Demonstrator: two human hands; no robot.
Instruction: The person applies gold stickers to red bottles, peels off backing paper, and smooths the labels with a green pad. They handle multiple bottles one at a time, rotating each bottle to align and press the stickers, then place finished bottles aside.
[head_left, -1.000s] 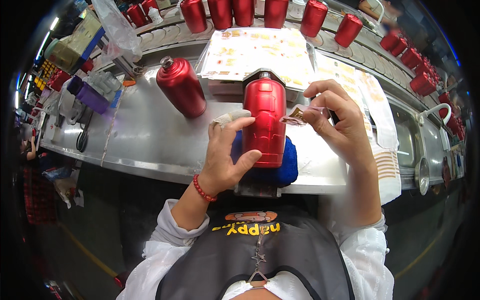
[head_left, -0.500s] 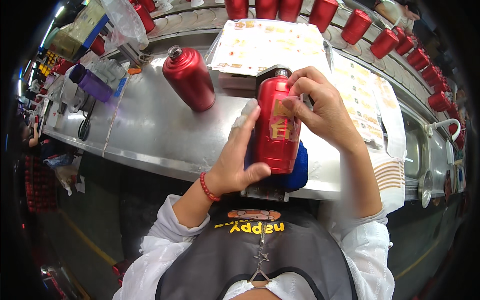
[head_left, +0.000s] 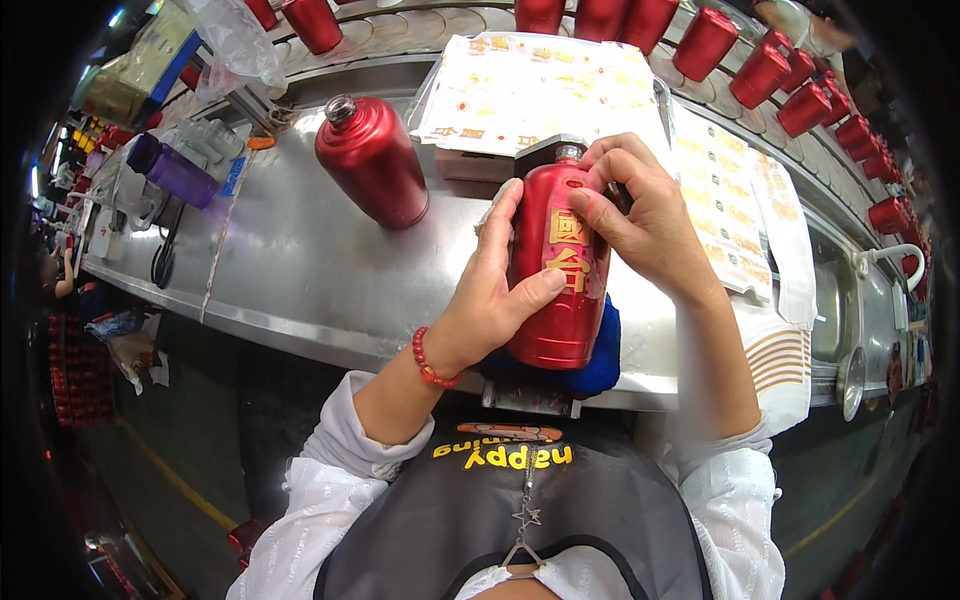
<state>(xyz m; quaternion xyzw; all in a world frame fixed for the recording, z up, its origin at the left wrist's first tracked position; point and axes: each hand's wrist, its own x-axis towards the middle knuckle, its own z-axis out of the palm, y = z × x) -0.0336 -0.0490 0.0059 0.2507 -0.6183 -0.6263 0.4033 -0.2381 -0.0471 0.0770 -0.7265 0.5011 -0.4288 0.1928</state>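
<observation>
A red bottle point(head_left: 540, 335) with a clear neck leans on a blue cloth point(head_left: 603, 355) at the near edge of the metal bench. Gold characters point(head_left: 568, 228) run down its front. My left hand point(head_left: 480, 310) grips the bottle's left side, its thumb pressed across the lower character; pale coverings show on some fingers. At the upper right of the bottle, the thumb and fingers of my right hand point(head_left: 650, 225) are pinched together by the top of the lettering. What they pinch is too small to make out. Another red bottle point(head_left: 375, 170), with no lettering showing, stands to the left.
Behind the bottle lies a stack of printed sheets point(head_left: 540, 90), with more sheets point(head_left: 715, 215) to its right. Red bottles point(head_left: 705, 45) line a conveyor along the back. A purple bottle point(head_left: 180, 175) stands far left; a striped towel point(head_left: 780, 360) hangs beside a sink point(head_left: 830, 275).
My left thumb has moved up from the bottle's lower edge onto the lettering. The bottle has shifted slightly nearer to me. Bottles on the conveyor have moved left.
</observation>
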